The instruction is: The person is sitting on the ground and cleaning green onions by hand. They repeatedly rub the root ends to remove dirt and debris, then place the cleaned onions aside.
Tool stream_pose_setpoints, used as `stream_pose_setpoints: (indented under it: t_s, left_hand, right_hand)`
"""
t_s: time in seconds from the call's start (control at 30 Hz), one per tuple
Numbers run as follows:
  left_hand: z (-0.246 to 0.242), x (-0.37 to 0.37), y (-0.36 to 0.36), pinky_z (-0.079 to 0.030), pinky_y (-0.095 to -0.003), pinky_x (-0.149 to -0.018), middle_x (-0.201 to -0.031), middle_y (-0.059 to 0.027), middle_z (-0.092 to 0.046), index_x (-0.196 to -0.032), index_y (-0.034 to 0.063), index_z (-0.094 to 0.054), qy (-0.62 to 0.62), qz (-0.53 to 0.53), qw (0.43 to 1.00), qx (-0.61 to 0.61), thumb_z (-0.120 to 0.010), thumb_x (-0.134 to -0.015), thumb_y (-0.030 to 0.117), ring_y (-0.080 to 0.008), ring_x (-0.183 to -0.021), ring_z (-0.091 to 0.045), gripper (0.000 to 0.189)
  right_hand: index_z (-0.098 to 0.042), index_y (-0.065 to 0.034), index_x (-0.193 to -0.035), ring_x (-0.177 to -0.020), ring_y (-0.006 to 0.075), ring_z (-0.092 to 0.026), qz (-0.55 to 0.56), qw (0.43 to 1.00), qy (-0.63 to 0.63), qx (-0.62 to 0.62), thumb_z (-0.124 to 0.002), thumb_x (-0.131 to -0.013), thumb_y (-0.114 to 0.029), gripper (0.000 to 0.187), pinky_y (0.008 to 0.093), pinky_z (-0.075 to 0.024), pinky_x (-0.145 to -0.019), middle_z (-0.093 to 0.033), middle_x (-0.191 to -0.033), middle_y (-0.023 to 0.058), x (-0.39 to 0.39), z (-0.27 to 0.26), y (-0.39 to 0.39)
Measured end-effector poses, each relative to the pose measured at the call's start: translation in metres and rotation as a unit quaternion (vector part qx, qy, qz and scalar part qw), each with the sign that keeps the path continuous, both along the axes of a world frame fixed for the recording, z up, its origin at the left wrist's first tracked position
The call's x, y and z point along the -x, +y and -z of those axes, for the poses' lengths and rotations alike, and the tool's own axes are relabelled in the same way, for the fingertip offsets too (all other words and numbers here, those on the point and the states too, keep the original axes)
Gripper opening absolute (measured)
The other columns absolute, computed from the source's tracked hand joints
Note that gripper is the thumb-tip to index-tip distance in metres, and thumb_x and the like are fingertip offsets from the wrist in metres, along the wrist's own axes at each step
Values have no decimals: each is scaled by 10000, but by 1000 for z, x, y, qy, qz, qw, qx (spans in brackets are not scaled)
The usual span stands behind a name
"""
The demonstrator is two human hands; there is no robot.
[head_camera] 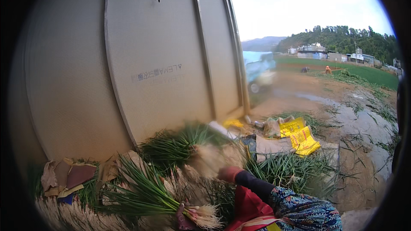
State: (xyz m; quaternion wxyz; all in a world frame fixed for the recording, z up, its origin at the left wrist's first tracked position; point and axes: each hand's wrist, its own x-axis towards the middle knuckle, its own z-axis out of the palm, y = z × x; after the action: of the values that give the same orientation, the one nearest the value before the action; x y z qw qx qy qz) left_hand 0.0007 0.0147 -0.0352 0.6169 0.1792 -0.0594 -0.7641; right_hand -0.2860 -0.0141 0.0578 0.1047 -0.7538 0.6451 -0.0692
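My left hand (184, 218), in a dark reddish glove, grips a bunch of green onions (160, 195) just above its roots. The bunch's green leaves fan out to the upper left, and its pale roots hang to the right. My right hand (230, 174), in a red glove and blurred, reaches out beside the pale roots of another onion bunch (207, 158). Whether its fingers hold those roots cannot be made out. That bunch's leaves lie towards the wall. More root ends of piled onions (83, 215) fill the lower left.
A ribbed, translucent wall panel (154, 70) bearing writing rises behind the pile. Cardboard pieces (69, 175) lie on the onions at left. Yellow printed sacks (301, 138) and loose leaves (289, 170) are at right. Beyond are a blurred vehicle (258, 70) and two distant people (327, 69).
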Motion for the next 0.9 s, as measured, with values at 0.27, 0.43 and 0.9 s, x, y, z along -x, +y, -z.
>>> stream_pose_setpoints:
  t_s: [0.27, 0.43, 0.9]
  left_hand:
    - [-93, 45, -2, -464, -347, -787, -912, -75, -569, -1003, 33, -514, 25, 8, 984, 177, -494, -864, 219, -189, -831, -552, 233]
    - [-105, 32, -8, -442, -354, -826, -997, -100, -539, -1065, 48, -513, -17, 47, 968, 248, -464, -862, 278, -208, -980, -503, 311]
    - [-73, 22, 4, -461, -368, -791, -990, -126, -540, -1020, 10, -535, -252, -161, 940, 162, -439, -869, 230, -233, -900, -531, 283]
  right_hand:
    - [-526, -69, -1104, -1057, 316, -470, -153, 857, -345, 351, -487, -828, -284, 352, 377, -381, -890, -491, -1153, 156, -114, -63, 70]
    - [-540, -68, -1059, -1069, 332, -453, -175, 859, -344, 336, -501, -796, -271, 335, 424, -347, -900, -476, -1164, 180, -109, -63, 63]
    - [-483, -15, -1147, -946, 92, -487, -149, 585, -797, -37, -477, -896, -215, 321, 253, -410, -823, -551, -1024, 49, -108, -19, 43]
